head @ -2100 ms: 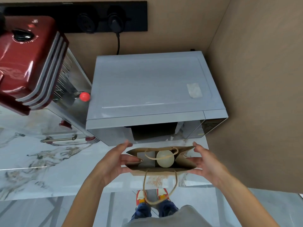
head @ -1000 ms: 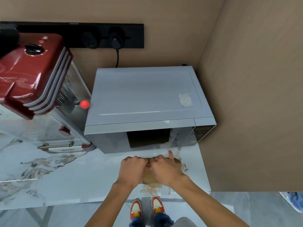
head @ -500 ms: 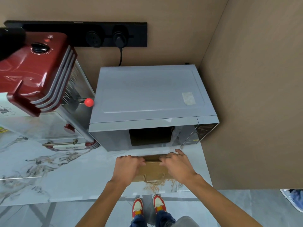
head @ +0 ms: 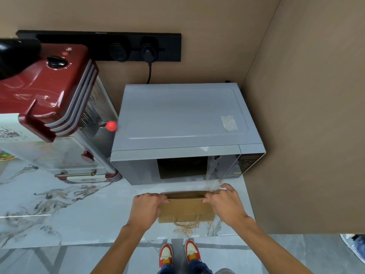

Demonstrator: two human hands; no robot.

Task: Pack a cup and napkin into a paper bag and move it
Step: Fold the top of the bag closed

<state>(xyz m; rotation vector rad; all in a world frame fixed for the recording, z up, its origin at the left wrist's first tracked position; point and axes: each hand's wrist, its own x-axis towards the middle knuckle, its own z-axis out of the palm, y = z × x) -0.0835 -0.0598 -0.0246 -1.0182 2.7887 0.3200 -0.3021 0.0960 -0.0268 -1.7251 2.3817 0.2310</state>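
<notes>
Fingers first: the left hand [head: 147,209] curls tight over the left end of the bag's folded top, knuckles up, and the right hand [head: 224,203] pinches the right end the same way, one finger lifted free toward the back. Between them sits the bag [head: 186,209], brown kraft paper, matte and flat-faced, its top edge creased into a crisp straight fold; the cup and napkin can't be seen. A twisted paper-cord handle [head: 186,222] loops down the near face. The bag stands on the counter [head: 79,214], glossy white marble with grey and rust veins, close to its front edge. Just behind is the microwave [head: 183,123], a boxy silver-grey shell with a dark window. To the left, a glossy red appliance [head: 49,91] with ribbed chrome trim and a small red ball knob [head: 111,125].
</notes>
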